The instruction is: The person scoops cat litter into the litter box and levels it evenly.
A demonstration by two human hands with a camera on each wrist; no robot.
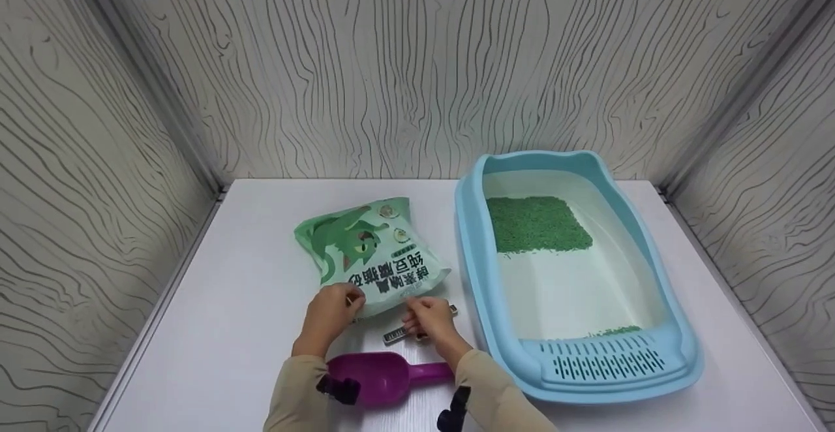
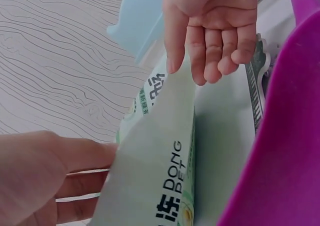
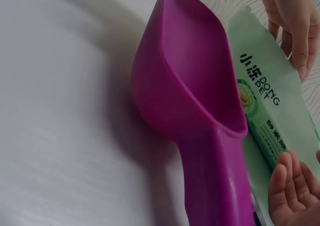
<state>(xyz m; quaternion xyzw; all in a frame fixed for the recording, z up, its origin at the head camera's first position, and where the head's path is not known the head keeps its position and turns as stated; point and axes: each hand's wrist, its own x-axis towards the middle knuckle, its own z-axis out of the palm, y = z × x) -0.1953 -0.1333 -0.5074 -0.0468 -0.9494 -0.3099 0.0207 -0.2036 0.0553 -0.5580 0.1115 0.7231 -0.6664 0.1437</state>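
—Where's the bag?

—Just left of centre in the frame, lower half, directly above both hands. The left hand pinches its lower edge; the right hand pinches that edge farther right.

—Any room?

—Broad white tabletop stretches toward the frame's left. On the right, only a narrow strip before the blue tray. A purple scoop lies just below the hands.

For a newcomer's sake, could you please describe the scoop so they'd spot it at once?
Find the large blue tray on the white table. In the head view, the scoop lies left of its near end, below the pale green bag. Unlike them, it is purple, with its handle towards the tray.
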